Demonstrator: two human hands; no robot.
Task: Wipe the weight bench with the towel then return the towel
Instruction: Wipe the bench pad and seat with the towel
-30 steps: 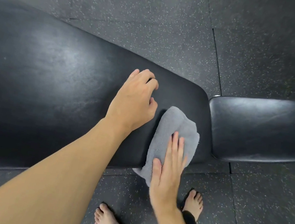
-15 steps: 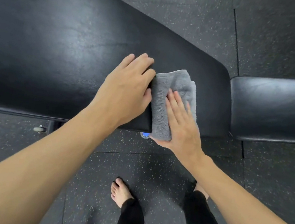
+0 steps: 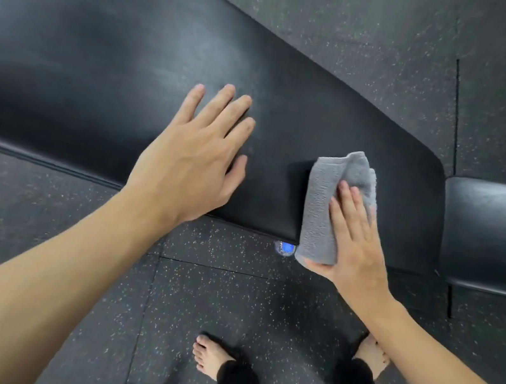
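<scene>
The weight bench's long black pad (image 3: 109, 43) runs from the upper left toward the right. A folded grey towel (image 3: 323, 203) lies over the pad's near edge by its right end. My right hand (image 3: 354, 239) presses flat on the towel, its thumb curled under the towel's lower edge. My left hand (image 3: 197, 155) rests flat on the pad with the fingers spread, a hand's width left of the towel and holding nothing.
The bench's separate black seat pad (image 3: 499, 233) sits at the right, across a narrow gap. A small blue round part (image 3: 285, 247) shows under the pad's edge. Speckled dark rubber floor lies all around. My bare feet (image 3: 210, 357) stand just below the bench.
My left hand has moved left, away from the towel, and spread flat on the pad. My right hand has slid the towel rightward along the near edge.
</scene>
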